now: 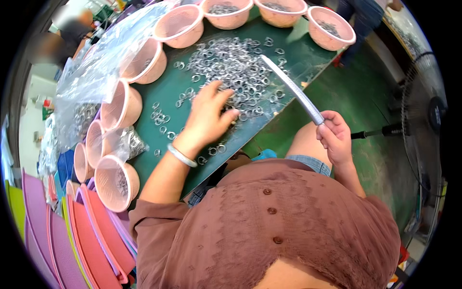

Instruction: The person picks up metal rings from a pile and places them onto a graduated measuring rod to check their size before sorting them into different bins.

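A heap of silver-coloured metal rings (226,60) lies on the green tabletop, with some scattered singly around it. Over the near side of this heap reaches my left hand (210,111), its fingers and thumb apart; I see nothing gripped in it. My right hand (335,135), off the table's right edge, is closed round the lower end of a ring mandrel (293,90). This long tapered metal stick has markings along it, and it slants up and left so that its thin tip hangs over the rings. No ring shows on the stick.
Pink plastic baskets (179,28) curve round the table's far and left sides, several with rings inside. Clear plastic sheeting (113,45) covers the far left. Stacked coloured plastic baskets (89,236) stand lower left. A black fan (418,111) is at right; people are beyond the table.
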Available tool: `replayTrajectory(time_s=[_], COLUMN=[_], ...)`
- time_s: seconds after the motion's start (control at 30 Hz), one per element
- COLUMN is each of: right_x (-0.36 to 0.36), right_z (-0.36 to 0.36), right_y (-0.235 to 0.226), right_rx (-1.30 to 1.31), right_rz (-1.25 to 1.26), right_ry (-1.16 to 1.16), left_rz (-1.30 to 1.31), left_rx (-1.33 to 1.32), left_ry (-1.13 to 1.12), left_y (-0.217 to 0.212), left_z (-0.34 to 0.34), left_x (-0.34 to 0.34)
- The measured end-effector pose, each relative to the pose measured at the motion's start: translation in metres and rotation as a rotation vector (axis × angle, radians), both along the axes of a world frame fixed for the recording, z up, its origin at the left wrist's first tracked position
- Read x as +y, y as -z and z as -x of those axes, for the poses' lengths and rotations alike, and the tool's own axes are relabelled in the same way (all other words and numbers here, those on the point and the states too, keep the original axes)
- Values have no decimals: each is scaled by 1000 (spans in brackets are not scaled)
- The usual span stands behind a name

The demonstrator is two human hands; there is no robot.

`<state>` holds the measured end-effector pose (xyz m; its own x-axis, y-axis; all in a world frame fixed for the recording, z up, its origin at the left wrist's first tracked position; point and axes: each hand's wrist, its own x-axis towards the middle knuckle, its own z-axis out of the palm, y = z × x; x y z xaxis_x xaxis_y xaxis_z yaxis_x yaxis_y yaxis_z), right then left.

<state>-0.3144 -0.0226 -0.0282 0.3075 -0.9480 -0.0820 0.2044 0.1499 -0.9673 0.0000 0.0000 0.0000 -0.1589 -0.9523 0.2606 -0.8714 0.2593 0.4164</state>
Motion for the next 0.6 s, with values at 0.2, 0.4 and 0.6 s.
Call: replayTrajectory(time_s=[0.2,0.4,0.6], right_x=[-6,-5,-5], right_z=[6,0,-5], right_y=[0,3,4], right_rx=[65,45,49], right_rz=[47,49,44], right_ry=[32,25,-8], left_rz=[36,82,-339], left_rx=[147,-80,-127], left_ry=[62,-395,-679], left_y=[-2,5,7], left_z=[22,-14,-34], left_x=[39,93,119])
